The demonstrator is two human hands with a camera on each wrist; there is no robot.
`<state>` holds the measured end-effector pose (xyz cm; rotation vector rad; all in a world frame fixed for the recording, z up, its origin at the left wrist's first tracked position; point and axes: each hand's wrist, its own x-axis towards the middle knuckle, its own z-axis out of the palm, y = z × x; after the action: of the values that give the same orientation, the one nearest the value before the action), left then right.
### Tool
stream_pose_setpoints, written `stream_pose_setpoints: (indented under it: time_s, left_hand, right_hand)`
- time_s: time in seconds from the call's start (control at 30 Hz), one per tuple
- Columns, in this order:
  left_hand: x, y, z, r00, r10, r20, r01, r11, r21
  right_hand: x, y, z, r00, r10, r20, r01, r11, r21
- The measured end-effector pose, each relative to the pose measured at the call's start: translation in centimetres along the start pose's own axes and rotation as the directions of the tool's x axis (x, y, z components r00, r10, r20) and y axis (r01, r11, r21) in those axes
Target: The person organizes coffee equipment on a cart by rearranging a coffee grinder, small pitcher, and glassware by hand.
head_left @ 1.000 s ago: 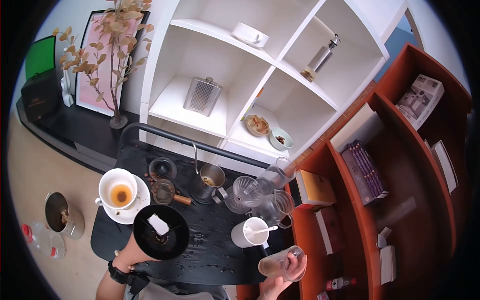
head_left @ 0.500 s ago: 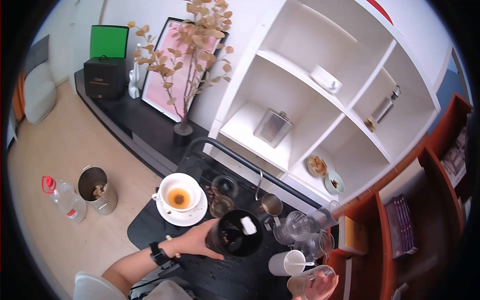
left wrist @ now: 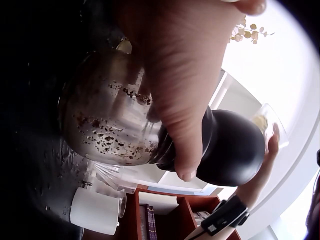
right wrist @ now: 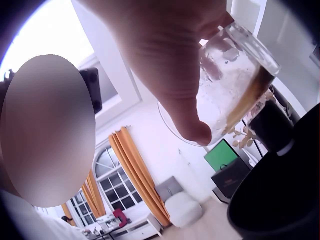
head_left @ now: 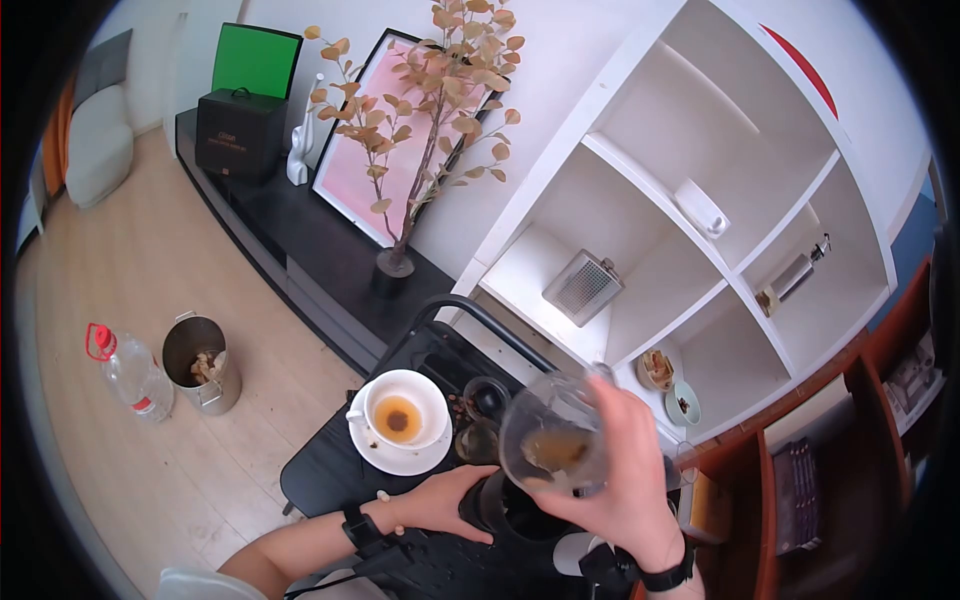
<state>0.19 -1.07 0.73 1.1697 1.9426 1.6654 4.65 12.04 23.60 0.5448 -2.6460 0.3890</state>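
Two hands are busy low in the frame's centre: my left hand (head_left: 440,500) grips the black grinder (head_left: 505,510) over the table (head_left: 320,470), while my right hand (head_left: 625,470) holds the tilted glass (head_left: 553,445) above it. I judge this the pouring step; next needs a steady tip over the grinder's mouth.

Cup+saucer (head_left: 398,425) crowd tray's left; floor side by bin (head_left: 200,365) open.
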Motion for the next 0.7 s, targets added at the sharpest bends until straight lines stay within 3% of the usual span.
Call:
stream_pose_setpoints:
  time_s: [0.07,0.13,0.2,0.47,0.57,0.63,0.67,0.7]
  left_hand:
    - [0.1,-0.2,0.1,0.999,0.030,0.015,-0.030,0.999,0.018]
    - [0.1,0.5,-0.3,1.000,0.008,0.006,-0.008,1.000,0.012]
    - [0.1,-0.4,0.3,0.997,0.068,-0.046,-0.068,0.998,0.006]
    - [0.2,0.1,0.1,0.999,0.045,-0.024,-0.045,0.999,-0.014]
    - [0.2,0.2,0.1,0.999,0.044,-0.029,-0.044,0.999,0.007]
    - [0.1,0.3,0.0,0.999,0.038,-0.026,-0.038,0.999,0.023]
    - [0.1,0.6,-0.2,0.999,0.037,-0.026,-0.037,0.999,0.010]
    - [0.1,0.8,-0.3,0.999,0.036,-0.023,-0.037,0.999,-0.004]
  right_hand:
    - [2.2,-0.4,1.2,0.979,-0.126,0.160,0.156,0.968,-0.195]
    - [3.5,-0.8,2.7,0.974,-0.123,0.192,0.161,0.967,-0.196]
    - [4.3,-0.9,3.9,0.943,-0.177,0.282,0.271,0.900,-0.340]
    - [5.1,-1.3,5.0,0.917,-0.303,0.259,0.389,0.818,-0.423]
    - [4.9,-0.8,4.3,0.933,-0.287,0.217,0.355,0.832,-0.427]
    - [4.1,0.3,2.9,0.994,-0.109,0.007,0.109,0.993,-0.037]
    - [3.4,0.8,2.2,0.994,-0.106,0.007,0.106,0.994,-0.039]
    - [2.4,1.4,1.5,0.993,0.077,-0.094,-0.063,0.989,0.135]
